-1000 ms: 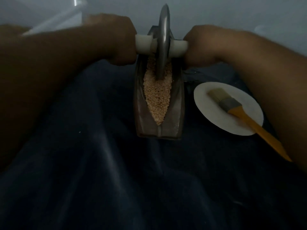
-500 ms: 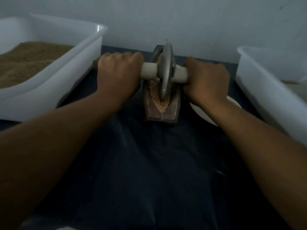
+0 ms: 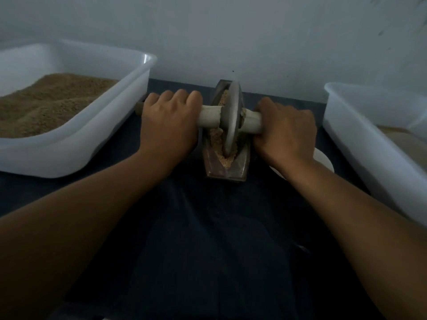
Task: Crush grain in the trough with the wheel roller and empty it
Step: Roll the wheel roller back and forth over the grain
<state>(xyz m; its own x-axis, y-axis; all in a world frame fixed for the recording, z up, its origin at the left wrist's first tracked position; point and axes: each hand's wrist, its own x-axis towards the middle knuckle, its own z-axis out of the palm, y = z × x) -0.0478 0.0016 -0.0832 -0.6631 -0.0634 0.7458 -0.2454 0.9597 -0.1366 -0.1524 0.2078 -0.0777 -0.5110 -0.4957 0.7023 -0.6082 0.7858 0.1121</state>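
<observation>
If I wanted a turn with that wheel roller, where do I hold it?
Hold the wheel roller by its pale handle, one hand on each side of the disc, coming from above with fingers curled over the bar. That is how the left hand and right hand grip it now. The handle sticks out sideways past the narrow trough, and the thin disc edge sits in the grain, so it is probably no place for fingers.

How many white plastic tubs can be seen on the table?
2. One tub, left of the trough, holds brown grain; the other tub stands at the right, cut off by the frame.
</observation>
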